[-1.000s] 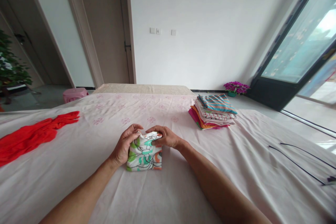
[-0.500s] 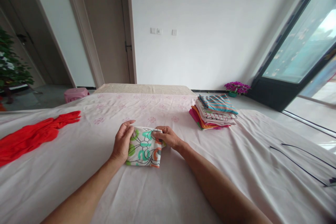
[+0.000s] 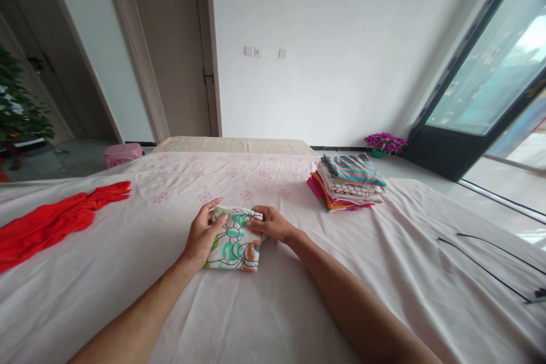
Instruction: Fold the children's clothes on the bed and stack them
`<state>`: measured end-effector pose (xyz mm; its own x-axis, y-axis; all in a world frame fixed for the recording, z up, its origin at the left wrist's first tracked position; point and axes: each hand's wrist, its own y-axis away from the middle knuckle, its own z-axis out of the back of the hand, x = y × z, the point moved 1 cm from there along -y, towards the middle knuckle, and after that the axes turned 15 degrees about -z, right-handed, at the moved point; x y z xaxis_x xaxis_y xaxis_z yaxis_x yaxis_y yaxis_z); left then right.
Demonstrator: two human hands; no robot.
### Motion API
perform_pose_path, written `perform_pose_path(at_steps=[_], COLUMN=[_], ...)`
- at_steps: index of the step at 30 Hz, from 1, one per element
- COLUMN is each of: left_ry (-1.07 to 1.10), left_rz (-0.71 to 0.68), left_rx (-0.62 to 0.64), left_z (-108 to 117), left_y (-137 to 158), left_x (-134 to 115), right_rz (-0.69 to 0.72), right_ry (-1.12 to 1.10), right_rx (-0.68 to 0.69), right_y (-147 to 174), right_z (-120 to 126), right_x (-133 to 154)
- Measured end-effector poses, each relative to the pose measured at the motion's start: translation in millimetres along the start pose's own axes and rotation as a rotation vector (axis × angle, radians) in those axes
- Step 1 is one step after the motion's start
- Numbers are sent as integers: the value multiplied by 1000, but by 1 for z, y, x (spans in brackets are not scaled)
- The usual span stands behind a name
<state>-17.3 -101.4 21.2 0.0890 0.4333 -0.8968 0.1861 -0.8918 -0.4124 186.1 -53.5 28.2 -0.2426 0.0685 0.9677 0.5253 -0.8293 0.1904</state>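
A folded white cloth with green, teal and orange print and black lines is held upright just above the pale sheet in the middle of the head view. My left hand grips its upper left corner, thumb on the near face and fingers behind. At the upper right corner my right hand pinches it, thumb in front; its other fingers are partly hidden behind the cloth. To the right sits a stack of folded clothes, topped by a blue and orange striped piece. A crumpled red garment lies at far left.
A pale pink floral sheet covers the wide surface beneath. Two thin black cords lie at the right edge. Beyond stand a pink stool, a pot of purple flowers and a leafy plant on the left.
My left thumb has come over onto the front of the printed cloth, and that hand has shifted slightly right. My right hand keeps its pinch. The stack and red garment stay put.
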Motion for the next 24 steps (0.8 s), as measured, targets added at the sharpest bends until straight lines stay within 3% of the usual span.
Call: perform_pose_path(at_steps=[24], left_ry=[-173], left_rz=[-8], left_rx=[123], left_z=[7], left_y=[-6], left_x=[13], right_rz=[-3], right_ry=[-172], right_rx=[-55], right_y=[-3], right_z=[-7], right_x=[-1])
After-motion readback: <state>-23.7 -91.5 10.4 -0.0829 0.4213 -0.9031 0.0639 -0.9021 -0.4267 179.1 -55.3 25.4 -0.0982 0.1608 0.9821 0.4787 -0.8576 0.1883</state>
